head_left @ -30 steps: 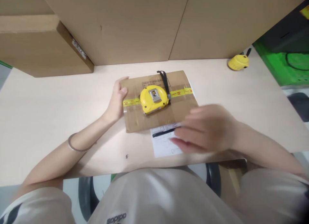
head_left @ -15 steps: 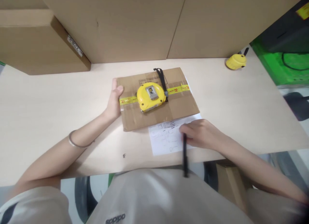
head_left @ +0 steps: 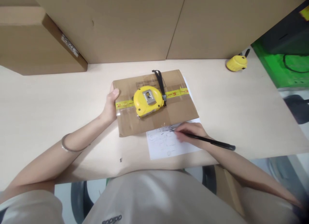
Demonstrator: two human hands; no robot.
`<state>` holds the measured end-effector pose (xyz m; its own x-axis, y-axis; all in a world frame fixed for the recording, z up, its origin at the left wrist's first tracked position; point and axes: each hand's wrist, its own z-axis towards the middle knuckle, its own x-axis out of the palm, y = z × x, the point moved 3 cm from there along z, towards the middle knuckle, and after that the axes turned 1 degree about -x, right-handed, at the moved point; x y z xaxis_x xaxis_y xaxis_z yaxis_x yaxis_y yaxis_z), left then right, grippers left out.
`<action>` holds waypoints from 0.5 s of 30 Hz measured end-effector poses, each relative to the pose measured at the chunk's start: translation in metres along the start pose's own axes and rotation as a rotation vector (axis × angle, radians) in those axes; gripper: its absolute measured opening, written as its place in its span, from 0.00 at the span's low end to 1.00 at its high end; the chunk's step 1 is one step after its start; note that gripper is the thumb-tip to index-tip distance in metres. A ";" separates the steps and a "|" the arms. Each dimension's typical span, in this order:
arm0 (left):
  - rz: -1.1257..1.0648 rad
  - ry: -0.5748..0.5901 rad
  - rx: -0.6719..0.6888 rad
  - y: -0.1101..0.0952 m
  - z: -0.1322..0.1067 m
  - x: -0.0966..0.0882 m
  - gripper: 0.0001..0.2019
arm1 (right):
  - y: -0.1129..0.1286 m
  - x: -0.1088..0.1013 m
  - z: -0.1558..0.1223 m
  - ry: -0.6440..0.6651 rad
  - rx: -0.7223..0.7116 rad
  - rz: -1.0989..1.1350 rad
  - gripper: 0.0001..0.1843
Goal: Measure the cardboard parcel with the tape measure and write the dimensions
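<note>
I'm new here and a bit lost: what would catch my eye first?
Probably the bright yellow tape measure lying on the cardboard box, whose edge the left hand grips. Below it, the right hand holds a black pen over a sheet of paper. A second yellow tape measure sits at the back right.
</note>
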<state>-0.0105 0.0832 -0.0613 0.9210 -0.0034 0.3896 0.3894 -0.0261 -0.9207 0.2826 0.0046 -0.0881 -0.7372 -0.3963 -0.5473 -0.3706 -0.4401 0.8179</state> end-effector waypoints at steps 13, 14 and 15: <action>0.005 0.028 0.011 0.005 0.001 -0.005 0.23 | 0.021 0.019 0.011 0.044 -0.102 -0.148 0.17; -0.003 0.020 0.016 0.005 0.001 -0.005 0.23 | 0.024 0.019 0.014 0.064 -0.118 -0.163 0.18; -0.008 0.011 0.019 0.006 0.002 -0.006 0.24 | 0.027 0.019 0.015 0.083 -0.130 -0.179 0.17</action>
<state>-0.0137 0.0850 -0.0690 0.9178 -0.0142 0.3968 0.3967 -0.0073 -0.9179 0.2502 -0.0024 -0.0736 -0.6154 -0.3653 -0.6984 -0.4110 -0.6074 0.6799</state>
